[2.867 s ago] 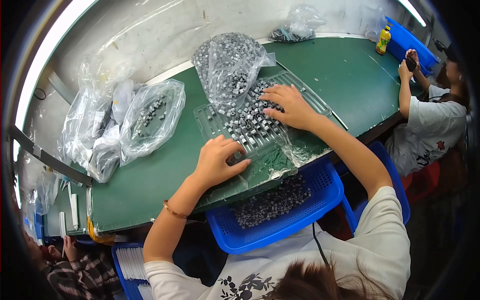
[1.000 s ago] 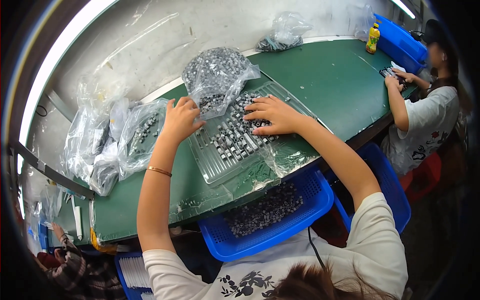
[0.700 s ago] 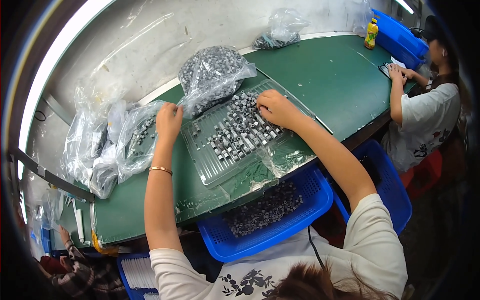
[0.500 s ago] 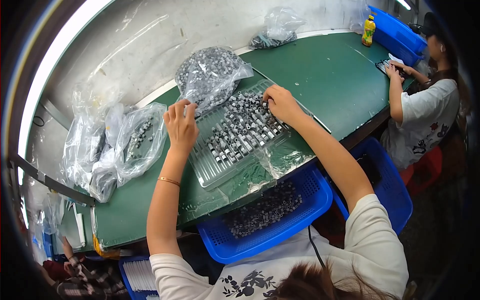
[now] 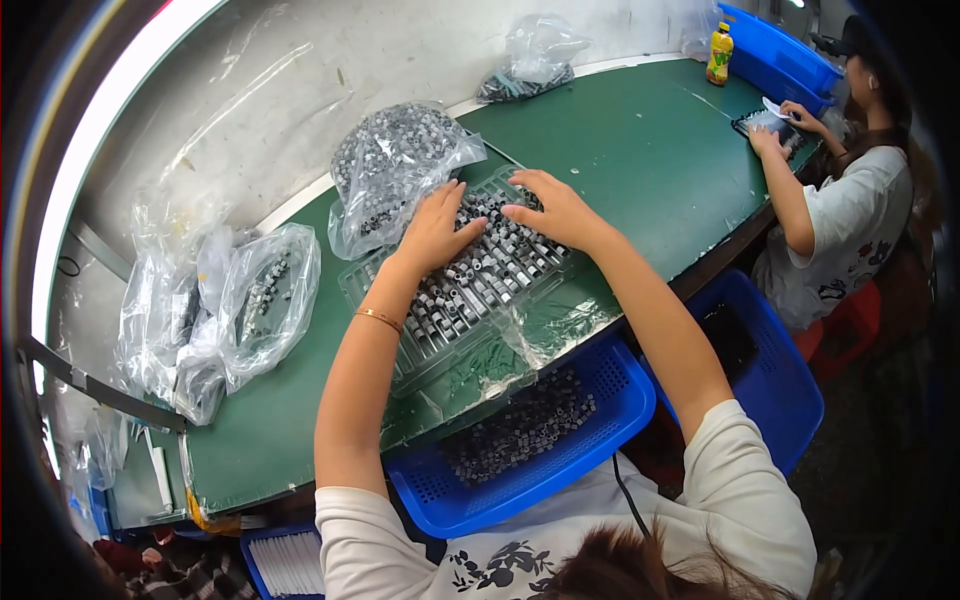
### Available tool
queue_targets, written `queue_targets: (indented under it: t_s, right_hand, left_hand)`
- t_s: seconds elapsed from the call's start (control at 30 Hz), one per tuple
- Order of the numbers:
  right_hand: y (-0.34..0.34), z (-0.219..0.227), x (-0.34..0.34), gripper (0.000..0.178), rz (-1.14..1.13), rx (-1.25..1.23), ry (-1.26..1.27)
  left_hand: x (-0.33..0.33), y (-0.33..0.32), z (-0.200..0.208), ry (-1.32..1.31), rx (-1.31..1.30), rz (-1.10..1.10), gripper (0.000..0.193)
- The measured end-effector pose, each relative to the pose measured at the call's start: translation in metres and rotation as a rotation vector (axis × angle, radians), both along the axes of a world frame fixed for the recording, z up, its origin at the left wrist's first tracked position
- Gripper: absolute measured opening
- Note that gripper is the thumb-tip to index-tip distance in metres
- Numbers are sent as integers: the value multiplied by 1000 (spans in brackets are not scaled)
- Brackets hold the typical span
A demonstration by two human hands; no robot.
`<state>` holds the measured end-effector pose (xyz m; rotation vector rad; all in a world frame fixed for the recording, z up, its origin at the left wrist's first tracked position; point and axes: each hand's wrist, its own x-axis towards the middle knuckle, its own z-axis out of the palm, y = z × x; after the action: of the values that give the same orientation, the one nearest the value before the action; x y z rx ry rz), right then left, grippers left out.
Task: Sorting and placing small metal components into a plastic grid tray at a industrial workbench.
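Note:
A clear plastic tray [image 5: 425, 368] with ribbed channels lies on the green table, covered in many small grey cylindrical parts [image 5: 503, 258]. Over its left half is my left hand [image 5: 434, 230], fingers stretched forward and thumb out to the side, touching or just above the parts. My right hand [image 5: 556, 210] is over the far right portion, fingers apart, its thumb side toward the heap. Neither hand visibly grips a part, though the palms hide what lies under them. Behind the tray sits a clear bag [image 5: 395, 160] full of the same grey parts.
Open plastic bags [image 5: 265, 300] with some parts lie at left. Below the table edge is a blue basket [image 5: 440, 505] of grey parts; another blue basket [image 5: 780, 390] stands right. A tied bag [image 5: 530, 70], a yellow bottle [image 5: 719, 55] and a seated co-worker [image 5: 845, 210] are farther off.
My left hand has moved right and down from beside the bag onto the parts. My right hand has opened and shifted slightly left. The view has shifted a little.

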<state>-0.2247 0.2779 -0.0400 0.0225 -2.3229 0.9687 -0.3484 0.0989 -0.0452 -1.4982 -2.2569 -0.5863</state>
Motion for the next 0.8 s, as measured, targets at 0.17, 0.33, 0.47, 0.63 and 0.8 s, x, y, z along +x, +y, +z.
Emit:
queue_targets:
  t_s: [0.17, 0.33, 0.47, 0.63, 0.8]
  right_hand:
    - [-9, 3, 8, 52, -32, 432, -216]
    - [1, -13, -7, 52, -91, 630, -197]
    - [0, -11, -14, 43, -124, 564, -195]
    - [-1, -14, -27, 37, -186, 429, -276]
    - [-4, -11, -30, 34, -189, 528, -222]
  left_hand:
    - [9, 11, 3, 13, -203, 118, 48]
    - [28, -4, 12, -285, -64, -182, 42]
    - [37, -21, 18, -253, -52, -211, 37]
    - [40, -45, 20, -221, -99, -215, 33]
    - [42, -61, 17, -181, -51, -243, 33]
